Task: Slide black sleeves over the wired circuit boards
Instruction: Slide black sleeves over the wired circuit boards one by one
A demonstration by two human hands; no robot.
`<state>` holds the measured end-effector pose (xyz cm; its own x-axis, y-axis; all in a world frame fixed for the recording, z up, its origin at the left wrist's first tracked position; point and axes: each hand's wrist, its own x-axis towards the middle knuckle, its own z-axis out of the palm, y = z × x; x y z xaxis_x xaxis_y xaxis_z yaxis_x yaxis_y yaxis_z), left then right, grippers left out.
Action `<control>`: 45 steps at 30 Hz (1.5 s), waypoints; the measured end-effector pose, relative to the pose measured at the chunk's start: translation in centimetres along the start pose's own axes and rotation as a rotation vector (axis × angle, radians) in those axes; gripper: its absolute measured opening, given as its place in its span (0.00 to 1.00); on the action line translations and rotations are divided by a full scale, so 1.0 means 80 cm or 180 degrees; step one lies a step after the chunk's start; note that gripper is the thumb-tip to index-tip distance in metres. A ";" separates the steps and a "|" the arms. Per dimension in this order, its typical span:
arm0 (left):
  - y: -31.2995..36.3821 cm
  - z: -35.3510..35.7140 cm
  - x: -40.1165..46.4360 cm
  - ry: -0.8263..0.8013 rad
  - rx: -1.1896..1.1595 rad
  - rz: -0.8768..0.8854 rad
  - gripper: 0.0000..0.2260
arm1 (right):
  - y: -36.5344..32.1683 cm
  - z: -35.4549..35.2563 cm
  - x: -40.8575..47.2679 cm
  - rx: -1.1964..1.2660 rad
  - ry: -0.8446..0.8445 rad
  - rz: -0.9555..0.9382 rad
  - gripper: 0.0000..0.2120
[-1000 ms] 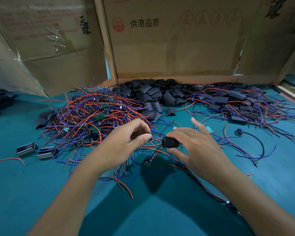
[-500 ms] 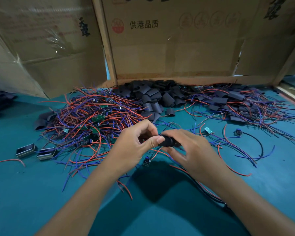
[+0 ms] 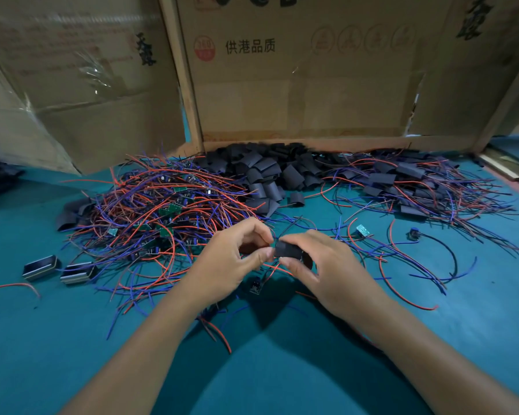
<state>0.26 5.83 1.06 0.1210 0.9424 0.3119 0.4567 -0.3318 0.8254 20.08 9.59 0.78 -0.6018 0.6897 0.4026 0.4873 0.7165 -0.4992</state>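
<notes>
1. Holding a black sleeve point(image 3: 288, 250) pinched in our right hand point(image 3: 327, 274), we kept it above the surface point(image 3: 282, 378), at 6 o'clock from the sleeve pile point(image 3: 270, 172).
2. Our left hand point(image 3: 225, 265) had its fingers point(image 3: 259, 256) clamped on wires at the sleeve's mouth.
3. Next, we judged, came feeding the board inside.

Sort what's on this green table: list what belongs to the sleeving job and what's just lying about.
Job:
- black sleeve pinched in right hand
- left hand, pinching at the sleeve's mouth
- tangle of red and blue wired green boards
- heap of loose black sleeves
- sleeved boards piled at right

Lying about:
- two metal open-ended cases
- brown cardboard walls
- black-wired round part
</notes>
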 end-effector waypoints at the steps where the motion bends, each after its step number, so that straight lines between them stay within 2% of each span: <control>1: -0.002 0.000 0.001 0.0037 -0.0037 -0.0015 0.03 | -0.001 0.000 0.000 -0.0047 -0.0026 0.0018 0.14; 9: 0.001 -0.005 -0.001 -0.0124 0.0121 0.0030 0.05 | -0.007 -0.003 -0.002 -0.0673 -0.0255 -0.0046 0.14; 12: -0.007 -0.021 -0.002 -0.0114 0.0888 0.0149 0.07 | -0.005 -0.005 -0.003 -0.0818 -0.0207 -0.0001 0.14; 15: -0.020 -0.032 0.001 0.0093 0.1786 0.0252 0.04 | -0.004 -0.009 -0.005 -0.0822 -0.0098 -0.0031 0.12; 16: -0.024 -0.035 0.002 0.0187 0.1903 0.0292 0.02 | -0.004 -0.012 -0.005 -0.0819 -0.0071 -0.0031 0.12; 20: -0.033 -0.040 0.005 0.0473 0.2129 0.0402 0.07 | -0.006 -0.020 -0.006 -0.0763 0.0018 -0.0046 0.12; 23: -0.024 -0.046 0.004 0.0680 0.2078 0.0523 0.08 | -0.006 -0.025 -0.008 -0.0653 0.0164 -0.0117 0.10; 26: -0.013 -0.052 0.001 0.0703 0.1830 0.0436 0.13 | 0.006 -0.034 -0.008 -0.0577 0.0363 -0.0073 0.09; 29: 0.001 -0.043 -0.004 0.0539 0.0857 0.0137 0.18 | 0.030 -0.050 -0.001 -0.0568 0.0242 0.0130 0.09; 31: 0.007 -0.029 -0.006 0.0431 0.0367 0.0044 0.16 | 0.044 -0.069 0.009 -0.0801 0.0184 0.0131 0.11; 33: 0.008 -0.021 -0.005 0.0496 0.0358 0.0058 0.13 | 0.058 -0.095 0.027 -0.1095 0.0335 0.0036 0.12; 36: -0.001 -0.026 -0.004 0.0519 0.0811 0.0027 0.15 | 0.087 -0.142 0.070 -0.1451 0.0607 0.0010 0.15; 40: -0.011 -0.030 -0.006 0.0378 0.0830 -0.0151 0.16 | 0.147 -0.196 0.125 -0.1918 0.0672 0.0571 0.16; 41: -0.013 -0.030 -0.006 0.0370 0.0907 -0.0139 0.16 | 0.161 -0.205 0.134 -0.1924 0.0638 0.0916 0.19; 43: -0.016 -0.030 -0.006 0.0363 0.1044 -0.0086 0.15 | 0.183 -0.211 0.146 -0.2077 0.0422 0.1680 0.31; 45: -0.018 -0.031 -0.006 0.0348 0.1085 -0.0059 0.17 | 0.191 -0.194 0.157 -0.2219 0.0253 0.1935 0.38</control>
<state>-2.65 5.77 0.89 0.0232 0.9319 0.3621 0.7280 -0.2640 0.6328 29.77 30.77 10.11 -0.0856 0.9541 0.2870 0.9906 0.1123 -0.0780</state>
